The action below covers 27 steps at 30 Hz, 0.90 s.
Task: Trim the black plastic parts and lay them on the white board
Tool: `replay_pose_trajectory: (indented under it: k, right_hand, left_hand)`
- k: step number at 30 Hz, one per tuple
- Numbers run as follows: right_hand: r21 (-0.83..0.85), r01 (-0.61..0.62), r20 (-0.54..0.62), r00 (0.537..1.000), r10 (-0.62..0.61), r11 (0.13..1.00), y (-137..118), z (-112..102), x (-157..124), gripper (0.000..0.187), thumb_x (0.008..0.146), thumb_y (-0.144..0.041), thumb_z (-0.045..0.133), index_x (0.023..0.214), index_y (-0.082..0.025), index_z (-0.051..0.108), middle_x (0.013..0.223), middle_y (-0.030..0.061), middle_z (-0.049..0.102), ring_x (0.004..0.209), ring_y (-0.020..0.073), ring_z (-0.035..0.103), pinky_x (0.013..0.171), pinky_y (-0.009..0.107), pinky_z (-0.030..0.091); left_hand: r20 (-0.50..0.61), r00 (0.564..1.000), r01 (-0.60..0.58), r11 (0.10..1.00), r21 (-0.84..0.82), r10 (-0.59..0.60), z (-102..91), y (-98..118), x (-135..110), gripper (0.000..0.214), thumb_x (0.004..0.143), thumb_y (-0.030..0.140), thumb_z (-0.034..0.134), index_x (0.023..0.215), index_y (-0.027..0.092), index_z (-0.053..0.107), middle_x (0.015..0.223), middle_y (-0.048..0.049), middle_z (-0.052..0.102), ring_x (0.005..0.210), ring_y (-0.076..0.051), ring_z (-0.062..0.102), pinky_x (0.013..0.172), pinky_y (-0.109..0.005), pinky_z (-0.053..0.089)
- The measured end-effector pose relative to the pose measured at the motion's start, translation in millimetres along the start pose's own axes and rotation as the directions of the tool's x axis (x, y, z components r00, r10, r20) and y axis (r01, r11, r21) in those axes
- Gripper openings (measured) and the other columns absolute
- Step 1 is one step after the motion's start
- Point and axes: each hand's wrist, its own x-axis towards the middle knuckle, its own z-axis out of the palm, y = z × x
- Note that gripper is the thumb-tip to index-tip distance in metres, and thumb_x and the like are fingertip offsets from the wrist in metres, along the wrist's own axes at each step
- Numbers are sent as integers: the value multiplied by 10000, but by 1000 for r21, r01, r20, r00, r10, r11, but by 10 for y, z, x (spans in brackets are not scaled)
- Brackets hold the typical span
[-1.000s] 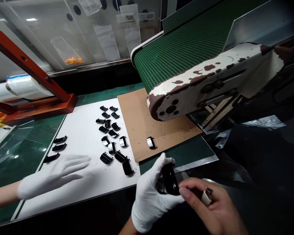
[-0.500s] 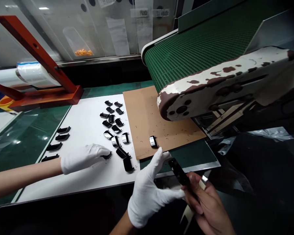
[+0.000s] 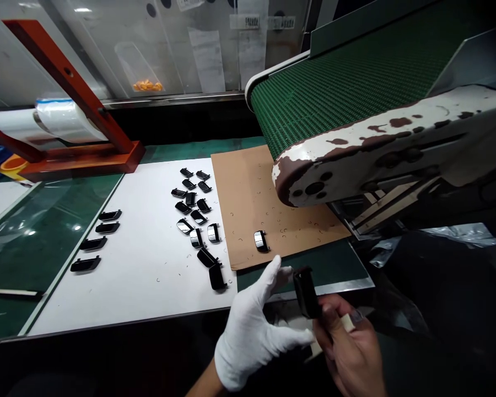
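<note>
My right hand [image 3: 349, 353] is bare and closed on a glossy black plastic part [image 3: 305, 291], held upright just off the table's near edge. A small beige thing [image 3: 347, 322] shows between its fingers; I cannot make out what it is. My left hand [image 3: 252, 328] wears a white glove and is open, with the forefinger stretched up close to the part's top and the thumb pointing toward my right hand. It grips nothing.
Several black parts [image 3: 194, 220] lie on a white sheet [image 3: 140, 275], more in a column at its left edge [image 3: 91, 242]. One part [image 3: 260, 241] lies on brown cardboard [image 3: 248, 193]. A green conveyor [image 3: 334, 94] with a chipped white end [image 3: 314, 176] overhangs the right. An orange frame [image 3: 78, 110] stands back left.
A co-worker's gloved hand that reached in from the left has gone, along with one black part from the sheet. My right hand has turned its part more upright.
</note>
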Motion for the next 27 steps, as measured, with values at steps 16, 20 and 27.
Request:
replay_pose_trajectory:
  k: [16,20,27]
  right_hand:
    - [-540,652,41,651,-758,532,87,-56,-60,116,860,-233,634,780,-271,709,710,-20,746,606,160,688,569,245,499]
    - [-559,509,16,796,-605,655,61,1,-113,206,867,-421,622,737,-286,707,700,-32,732,626,161,688,611,228,498]
    - [-518,414,75,894,-442,748,71,18,-183,231,833,-471,644,711,-295,730,679,-35,739,648,146,678,667,198,477]
  left_hand:
    - [163,832,-467,510,722,530,-75,99,-80,802,902,542,550,1490,91,244,1271,-191,635,1265,-240,550,1096,-370,422]
    - [272,820,-512,432,742,503,-102,121,-36,641,981,374,485,1486,80,222,1289,-188,626,1316,-227,498,1124,-392,384]
    - [299,909,-414,558,719,289,-144,11,-68,649,967,423,479,1480,130,211,1346,-197,580,1273,-283,539,1060,-436,461]
